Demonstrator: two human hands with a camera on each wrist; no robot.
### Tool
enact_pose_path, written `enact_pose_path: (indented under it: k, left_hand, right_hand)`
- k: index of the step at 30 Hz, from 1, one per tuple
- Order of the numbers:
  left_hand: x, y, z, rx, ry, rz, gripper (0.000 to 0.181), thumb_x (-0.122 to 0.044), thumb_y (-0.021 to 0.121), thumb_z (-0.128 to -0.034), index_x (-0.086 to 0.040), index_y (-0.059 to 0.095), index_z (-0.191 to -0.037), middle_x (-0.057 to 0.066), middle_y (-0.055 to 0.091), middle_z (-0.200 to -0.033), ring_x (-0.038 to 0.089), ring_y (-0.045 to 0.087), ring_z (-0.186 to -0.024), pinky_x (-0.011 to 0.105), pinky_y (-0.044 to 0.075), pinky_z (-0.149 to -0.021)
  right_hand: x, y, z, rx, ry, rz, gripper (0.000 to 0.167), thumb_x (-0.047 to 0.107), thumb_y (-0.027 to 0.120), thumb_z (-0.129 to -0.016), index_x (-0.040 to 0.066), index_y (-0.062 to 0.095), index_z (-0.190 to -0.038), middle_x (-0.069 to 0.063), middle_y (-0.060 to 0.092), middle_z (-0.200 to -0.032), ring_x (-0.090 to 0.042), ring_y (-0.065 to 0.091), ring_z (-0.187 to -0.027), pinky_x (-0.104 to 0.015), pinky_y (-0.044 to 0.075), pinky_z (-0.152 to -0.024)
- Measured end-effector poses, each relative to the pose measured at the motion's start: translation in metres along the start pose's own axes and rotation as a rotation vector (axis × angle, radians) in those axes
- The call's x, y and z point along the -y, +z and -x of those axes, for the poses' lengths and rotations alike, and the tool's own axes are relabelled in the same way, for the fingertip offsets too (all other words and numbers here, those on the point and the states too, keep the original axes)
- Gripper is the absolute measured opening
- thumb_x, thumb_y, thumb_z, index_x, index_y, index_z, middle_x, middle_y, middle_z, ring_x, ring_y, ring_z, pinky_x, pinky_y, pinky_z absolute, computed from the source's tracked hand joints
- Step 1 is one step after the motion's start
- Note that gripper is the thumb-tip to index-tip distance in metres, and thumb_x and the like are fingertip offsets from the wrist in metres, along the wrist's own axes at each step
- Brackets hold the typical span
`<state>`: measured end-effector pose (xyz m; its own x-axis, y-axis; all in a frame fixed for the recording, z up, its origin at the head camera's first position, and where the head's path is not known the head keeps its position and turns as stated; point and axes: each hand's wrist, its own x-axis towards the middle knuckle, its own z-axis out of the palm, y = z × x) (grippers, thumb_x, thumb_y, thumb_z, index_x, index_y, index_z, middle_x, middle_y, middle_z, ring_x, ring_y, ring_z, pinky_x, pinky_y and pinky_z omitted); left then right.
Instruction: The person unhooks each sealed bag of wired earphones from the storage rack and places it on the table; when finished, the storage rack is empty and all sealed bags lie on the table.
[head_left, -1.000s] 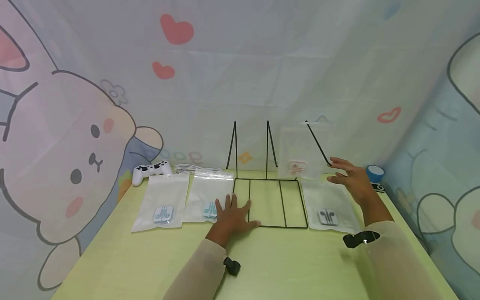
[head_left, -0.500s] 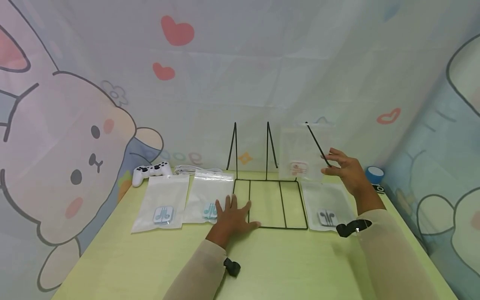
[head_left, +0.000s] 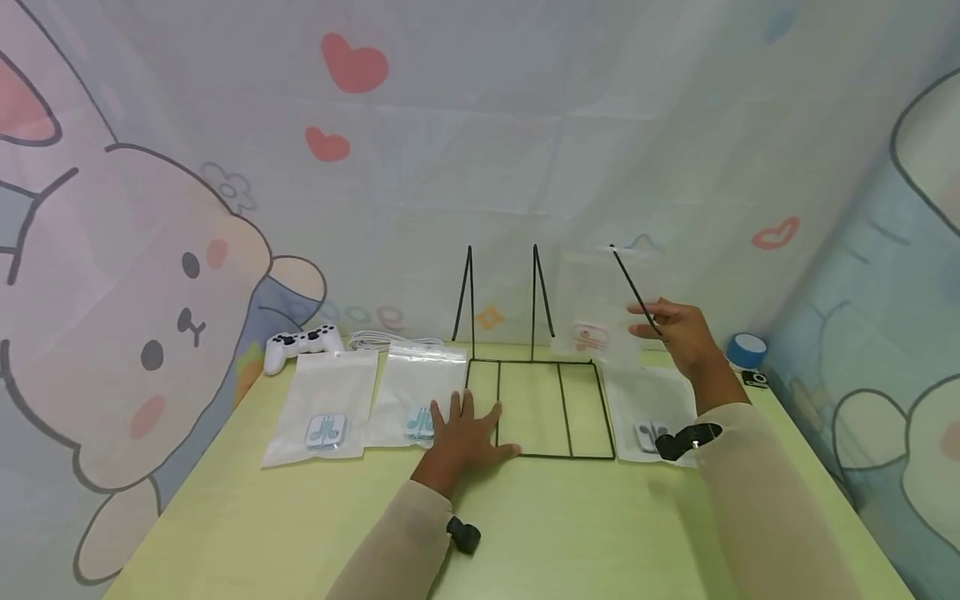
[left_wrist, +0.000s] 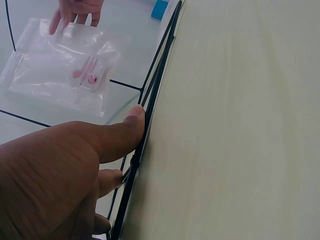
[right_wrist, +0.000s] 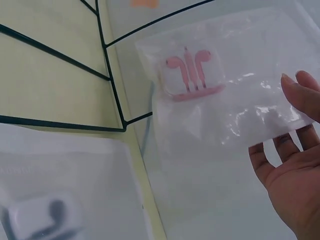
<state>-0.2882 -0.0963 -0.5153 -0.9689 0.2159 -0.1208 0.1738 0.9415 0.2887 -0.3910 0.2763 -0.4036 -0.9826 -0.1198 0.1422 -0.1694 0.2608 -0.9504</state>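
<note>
A black wire display rack [head_left: 566, 408] stands with its flat base on the table and hooks rising behind. My left hand [head_left: 467, 435] lies spread over the base's left side; in the left wrist view its thumb touches the wire. A clear zip bag [head_left: 588, 287] holding pink earphones [right_wrist: 190, 72] hangs from the right hook [head_left: 633, 287]. My right hand [head_left: 678, 333] is at that bag's right edge, beside the hook's end. Its fingers reach out fairly straight, thumb in front and some fingertips hidden behind the bag. Two hooks on the left stick out bare.
Two bags with blue earphones, one left [head_left: 318, 383] and one nearer the rack [head_left: 416, 379], lie on the table [head_left: 300, 533]. Right of the rack lies a bag with dark earphones [head_left: 626, 400]. A white game controller [head_left: 303, 343], coiled cable [head_left: 386, 337] and blue tape roll [head_left: 746, 350] sit behind.
My right hand has moved left from the hook's end onto the bag's right edge, and the hanging bag has shifted slightly left. The left hand has stayed in place.
</note>
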Motion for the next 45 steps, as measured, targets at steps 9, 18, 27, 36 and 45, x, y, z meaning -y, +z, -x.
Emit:
enact_pose_path:
  k: [9,18,27,36,45]
  left_hand:
    - [0.000,0.000,-0.002,-0.008,0.003,-0.011,0.090,-0.078,0.056,-0.0996,-0.029,0.036,-0.173,0.030,0.013,-0.181,0.051,0.008,-0.170,0.078,-0.001,-0.131]
    - [0.001,0.005,-0.002,-0.007,0.002,-0.011,0.091,-0.080,0.055,-0.0985,-0.030,0.037,-0.172,0.030,0.013,-0.181,0.051,0.008,-0.170,0.078,-0.001,-0.131]
    - [0.001,0.004,-0.002,-0.003,0.004,-0.010,0.090,-0.079,0.056,-0.0988,-0.030,0.037,-0.172,0.031,0.014,-0.181,0.052,0.008,-0.170,0.079,-0.001,-0.130]
    - [0.001,0.005,-0.005,0.014,-0.001,-0.010,0.090,-0.077,0.056,-0.0996,-0.030,0.036,-0.173,0.031,0.012,-0.181,0.052,0.006,-0.170,0.079,-0.002,-0.130]
    - [0.001,0.004,-0.005,0.005,0.000,-0.018,0.090,-0.079,0.057,-0.0988,-0.031,0.036,-0.172,0.030,0.013,-0.181,0.052,0.008,-0.170,0.079,-0.001,-0.130]
  right_hand:
    - [0.000,0.013,-0.005,-0.078,-0.013,0.053,0.049,0.015,0.083,-0.099,-0.001,0.070,-0.143,-0.022,0.051,-0.167,-0.038,0.033,-0.166,-0.062,0.030,-0.133]
    - [-0.005,0.016,0.000,-0.098,-0.042,0.108,0.047,0.020,0.080,-0.102,0.003,0.070,-0.144,-0.020,0.050,-0.168,-0.040,0.031,-0.166,-0.065,0.031,-0.131]
    - [-0.004,0.017,0.008,-0.122,-0.039,0.137,0.041,0.014,0.079,-0.102,0.003,0.073,-0.141,-0.021,0.053,-0.166,-0.040,0.036,-0.163,-0.061,0.038,-0.128]
    - [-0.001,0.020,0.022,-0.134,-0.047,0.166,0.039,0.011,0.076,-0.104,0.002,0.072,-0.141,-0.019,0.058,-0.162,-0.036,0.047,-0.157,-0.044,0.050,-0.120]
    - [-0.005,0.019,0.036,-0.136,-0.071,0.119,0.040,0.009,0.077,-0.102,-0.003,0.071,-0.140,-0.017,0.062,-0.157,-0.035,0.047,-0.156,-0.035,0.050,-0.118]
